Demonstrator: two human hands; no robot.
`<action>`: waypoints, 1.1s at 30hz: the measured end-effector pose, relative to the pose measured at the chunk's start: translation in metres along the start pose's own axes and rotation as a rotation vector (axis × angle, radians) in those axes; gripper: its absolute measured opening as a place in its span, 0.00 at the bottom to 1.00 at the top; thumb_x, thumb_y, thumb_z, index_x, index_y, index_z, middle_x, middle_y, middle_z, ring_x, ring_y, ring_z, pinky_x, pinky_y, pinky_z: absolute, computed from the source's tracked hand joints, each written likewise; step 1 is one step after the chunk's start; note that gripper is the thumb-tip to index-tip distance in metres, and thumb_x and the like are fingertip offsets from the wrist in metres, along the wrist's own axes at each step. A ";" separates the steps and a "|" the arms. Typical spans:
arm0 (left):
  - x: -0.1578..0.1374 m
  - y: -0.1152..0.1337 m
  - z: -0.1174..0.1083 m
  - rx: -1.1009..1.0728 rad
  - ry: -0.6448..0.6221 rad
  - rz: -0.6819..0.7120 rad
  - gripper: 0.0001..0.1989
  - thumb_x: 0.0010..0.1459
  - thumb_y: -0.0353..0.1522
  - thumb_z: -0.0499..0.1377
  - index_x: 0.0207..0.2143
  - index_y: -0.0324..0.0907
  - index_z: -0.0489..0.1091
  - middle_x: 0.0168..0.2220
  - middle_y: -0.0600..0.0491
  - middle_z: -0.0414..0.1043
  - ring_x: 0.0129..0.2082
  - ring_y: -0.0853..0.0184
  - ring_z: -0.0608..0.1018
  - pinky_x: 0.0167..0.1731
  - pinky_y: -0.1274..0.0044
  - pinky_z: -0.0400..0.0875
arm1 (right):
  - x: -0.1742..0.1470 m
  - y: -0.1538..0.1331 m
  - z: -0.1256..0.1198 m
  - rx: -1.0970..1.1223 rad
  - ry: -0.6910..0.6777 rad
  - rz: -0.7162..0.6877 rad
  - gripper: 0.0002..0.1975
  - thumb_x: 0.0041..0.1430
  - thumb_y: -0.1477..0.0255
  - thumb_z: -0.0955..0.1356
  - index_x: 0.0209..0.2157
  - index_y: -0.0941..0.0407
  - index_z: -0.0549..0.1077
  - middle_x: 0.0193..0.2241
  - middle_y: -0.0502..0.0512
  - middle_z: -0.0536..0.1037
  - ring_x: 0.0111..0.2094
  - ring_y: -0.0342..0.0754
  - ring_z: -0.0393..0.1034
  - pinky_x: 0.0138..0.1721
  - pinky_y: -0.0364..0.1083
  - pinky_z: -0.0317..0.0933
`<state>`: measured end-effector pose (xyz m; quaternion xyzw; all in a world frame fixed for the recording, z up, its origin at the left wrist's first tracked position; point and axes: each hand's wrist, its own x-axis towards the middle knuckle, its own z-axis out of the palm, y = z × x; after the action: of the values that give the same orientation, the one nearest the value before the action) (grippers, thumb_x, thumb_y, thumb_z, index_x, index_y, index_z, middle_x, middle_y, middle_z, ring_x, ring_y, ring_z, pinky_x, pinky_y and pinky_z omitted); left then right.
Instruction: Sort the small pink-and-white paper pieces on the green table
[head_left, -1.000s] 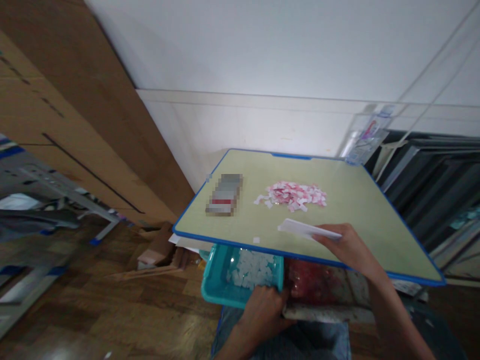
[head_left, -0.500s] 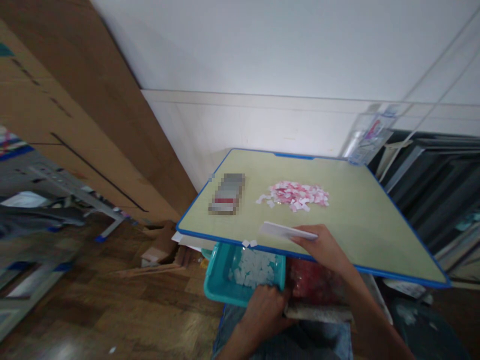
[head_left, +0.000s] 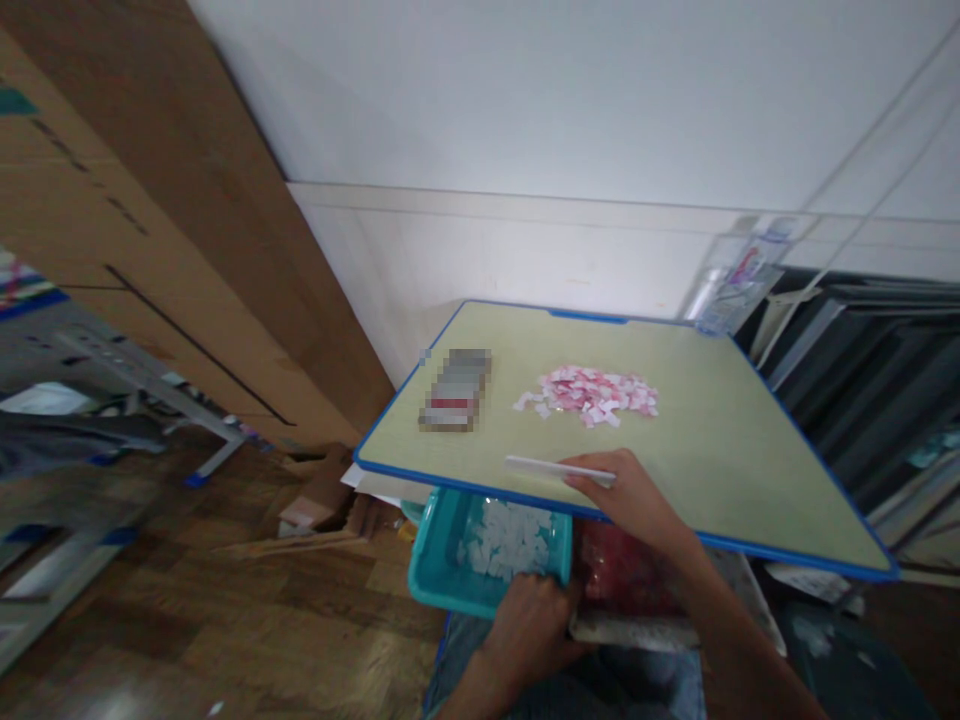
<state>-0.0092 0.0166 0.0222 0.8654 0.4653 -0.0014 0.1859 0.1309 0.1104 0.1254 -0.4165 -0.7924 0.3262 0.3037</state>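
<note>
My right hand point(head_left: 626, 495) is closed on one end of a thin, flat white strip point(head_left: 540, 467), held low over the front of the small yellow-green table point(head_left: 720, 450). Farther back on the tabletop lies a loose pile of small pink and white pieces point(head_left: 596, 393). My left hand point(head_left: 534, 622) curls its fingers around the near right corner of a teal plastic basin point(head_left: 457, 600) beneath the table's front edge. Small white flat pieces point(head_left: 506, 540) cover much of the basin's bottom. What the left fingertips touch inside is hidden.
A pixelated oblong object point(head_left: 456, 390) lies at the table's left. A clear bottle point(head_left: 742, 280) stands at the back right corner. Beside the basin is a red plastic-wrapped bundle point(head_left: 622, 570). Cardboard point(head_left: 225, 250) stands left; dark panels point(head_left: 862, 370) lean at right.
My right hand has drawn the white strip slightly left and tilted it flatter. Two white pieces at the table's front edge are no longer there. The left hand stays on the basin.
</note>
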 end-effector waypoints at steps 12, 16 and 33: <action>0.000 0.000 0.003 -0.011 -0.017 -0.022 0.21 0.49 0.45 0.57 0.42 0.42 0.65 0.30 0.48 0.70 0.30 0.57 0.72 0.29 0.71 0.64 | 0.020 0.043 -0.019 -0.270 0.261 -0.007 0.13 0.54 0.70 0.61 0.34 0.58 0.75 0.33 0.56 0.78 0.31 0.51 0.72 0.33 0.46 0.63; 0.000 -0.001 0.006 0.001 0.004 -0.022 0.22 0.48 0.46 0.58 0.42 0.42 0.64 0.30 0.49 0.70 0.29 0.57 0.72 0.28 0.71 0.64 | 0.026 0.040 -0.025 -0.268 0.255 -0.024 0.12 0.53 0.70 0.62 0.32 0.59 0.75 0.30 0.55 0.78 0.30 0.51 0.71 0.31 0.45 0.62; -0.001 0.000 0.004 -0.019 0.010 -0.020 0.23 0.50 0.45 0.56 0.45 0.41 0.63 0.30 0.47 0.70 0.29 0.56 0.72 0.28 0.71 0.64 | 0.057 0.037 -0.019 -0.273 0.223 -0.039 0.13 0.51 0.72 0.62 0.36 0.56 0.75 0.35 0.56 0.77 0.34 0.52 0.71 0.36 0.48 0.62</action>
<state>-0.0093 0.0140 0.0190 0.8588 0.4750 0.0057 0.1918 0.1350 0.1807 0.1201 -0.4721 -0.7986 0.1612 0.3366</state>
